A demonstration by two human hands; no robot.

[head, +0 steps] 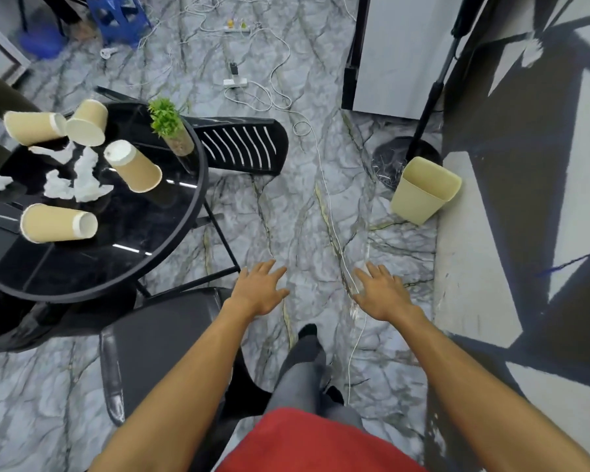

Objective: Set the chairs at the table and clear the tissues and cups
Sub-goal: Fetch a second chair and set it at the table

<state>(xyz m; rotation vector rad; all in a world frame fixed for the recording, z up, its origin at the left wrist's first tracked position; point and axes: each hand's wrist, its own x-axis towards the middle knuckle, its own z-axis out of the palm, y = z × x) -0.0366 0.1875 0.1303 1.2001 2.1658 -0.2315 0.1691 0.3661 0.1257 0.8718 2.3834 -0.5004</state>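
Observation:
A round black glass table (pixel 171 240) stands at the left. On it lie several tan paper cups, among them one near the front (pixel 57 223) and one in the middle (pixel 135 166), all tipped over. Crumpled white tissues (pixel 82 178) lie between the cups. One black chair (pixel 249 148) lies tipped over on the floor beyond the table. Another black chair (pixel 160 338) stands right below my left arm. My left hand (pixel 261 289) and my right hand (pixel 384 294) hover over the floor, fingers spread, holding nothing.
A small potted plant (pixel 171 129) stands at the table's far edge. A tan waste bin (pixel 423 190) sits on the floor at the right, by a round lamp base (pixel 406 158). White cables (pixel 331 206) and power strips (pixel 235 82) cross the marble floor. A blue stool (pixel 120 18) stands far back.

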